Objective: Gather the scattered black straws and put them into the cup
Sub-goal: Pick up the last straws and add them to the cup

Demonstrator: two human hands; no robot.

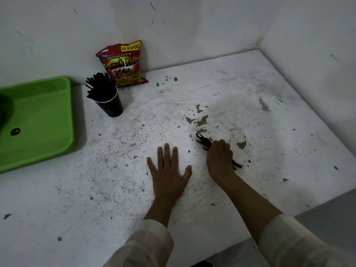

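A black paper cup (111, 105) stands at the back left of the worn white table (250, 89), holding several black straws (99, 83) that fan out of its top. My right hand (219, 158) is closed around a bundle of black straws (203, 141) low on the table surface; straw ends stick out past the fingers and behind the wrist. Flat on the table to the left of it lies my left hand (168, 168), fingers spread, holding nothing.
A red French fries snack bag (123, 63) leans on the wall behind the cup. A green plastic tray (36, 120) sits at the left edge. Walls close the table at the back and right. The table's front edge drops off at the lower right.
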